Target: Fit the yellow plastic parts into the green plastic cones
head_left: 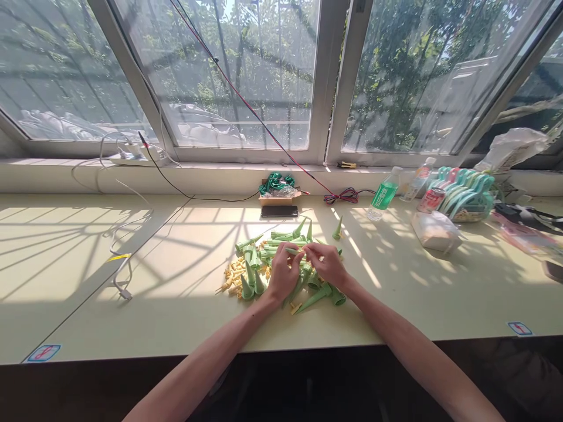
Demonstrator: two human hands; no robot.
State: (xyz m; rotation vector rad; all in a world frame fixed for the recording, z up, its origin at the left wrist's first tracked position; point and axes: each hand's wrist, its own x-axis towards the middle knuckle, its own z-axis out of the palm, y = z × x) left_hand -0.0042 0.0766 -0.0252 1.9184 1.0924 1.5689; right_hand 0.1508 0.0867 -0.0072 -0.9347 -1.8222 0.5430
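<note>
My left hand (284, 272) is closed around a green plastic cone (291, 251), which lies nearly level in its fingers. Right beside it, the fingertips of my right hand (326, 264) are pinched together at the cone's end; what they grip is too small to make out. Around and under both hands spreads a pile of green cones (254, 258), some standing point up, others on their sides. Small pale yellow plastic pieces (233, 275) lie heaped at the pile's left. Near the front, a cone (314, 298) lies with a yellow piece (296, 308) at its tip.
Behind the pile are a black phone (279, 211) and a small box (278, 199) with green material. A green-labelled bottle (384, 194), a can (431, 200), a tissue pack (435, 231) and hangers (470, 196) stand to the right. A white cable (118, 258) lies left.
</note>
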